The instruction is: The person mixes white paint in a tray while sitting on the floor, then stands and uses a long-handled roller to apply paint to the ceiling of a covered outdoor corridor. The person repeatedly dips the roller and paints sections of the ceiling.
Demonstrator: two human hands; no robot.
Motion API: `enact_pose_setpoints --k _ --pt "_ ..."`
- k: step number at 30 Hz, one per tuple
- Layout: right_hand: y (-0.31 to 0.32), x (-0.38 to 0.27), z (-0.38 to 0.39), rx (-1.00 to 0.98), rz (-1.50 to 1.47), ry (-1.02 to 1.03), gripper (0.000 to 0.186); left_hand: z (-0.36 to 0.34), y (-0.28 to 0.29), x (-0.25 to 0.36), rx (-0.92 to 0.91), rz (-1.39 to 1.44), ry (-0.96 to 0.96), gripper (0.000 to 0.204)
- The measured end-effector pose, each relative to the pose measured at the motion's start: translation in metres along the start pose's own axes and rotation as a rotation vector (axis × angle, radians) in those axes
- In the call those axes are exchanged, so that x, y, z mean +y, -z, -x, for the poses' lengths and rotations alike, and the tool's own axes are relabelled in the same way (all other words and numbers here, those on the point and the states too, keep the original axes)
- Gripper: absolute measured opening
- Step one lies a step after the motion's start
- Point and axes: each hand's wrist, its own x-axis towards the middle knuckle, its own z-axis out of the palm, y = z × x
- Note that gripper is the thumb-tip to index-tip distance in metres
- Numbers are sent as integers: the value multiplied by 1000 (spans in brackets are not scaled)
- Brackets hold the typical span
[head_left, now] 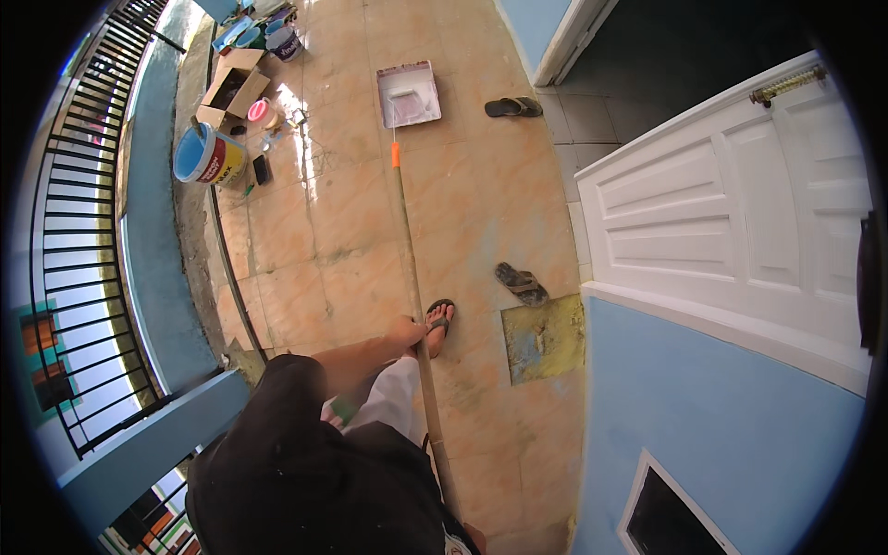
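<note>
L hand [403,332]: fingers clamped round long wooden pole [408,236]. R hand [474,537] barely seen at lower edge, behind L fingers, nr pole's low end; state of its fingers can't be told. Pole is slanted fwd of L fingers to orange sleeve [396,154], then roller [403,93], rested in paint tray [424,120] on tiled floor [361,231], well ahead of fingers. Sandalled foot [437,327] placed just R of fingers. Paint bucket [222,159] & cardboard box [243,96] seen ahead-L; loose sandal [523,284] left ahead-R, white door [666,199] further R.
</note>
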Motion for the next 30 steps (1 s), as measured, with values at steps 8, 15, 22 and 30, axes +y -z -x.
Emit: enact_pose_setpoints --k 8,15,22,30 --pt "-56 57 55 21 -53 5 36 38 6 -84 -111 69 -11 39" --pt "-83 62 130 -37 -202 -20 32 80 17 -146 -156 91 -88 46" --pt "-80 -44 100 21 -199 260 33 18 36 -102 59 147 -136 39" --pt "-87 -39 21 -1 -118 315 35 -11 41 -56 138 40 -93 39"
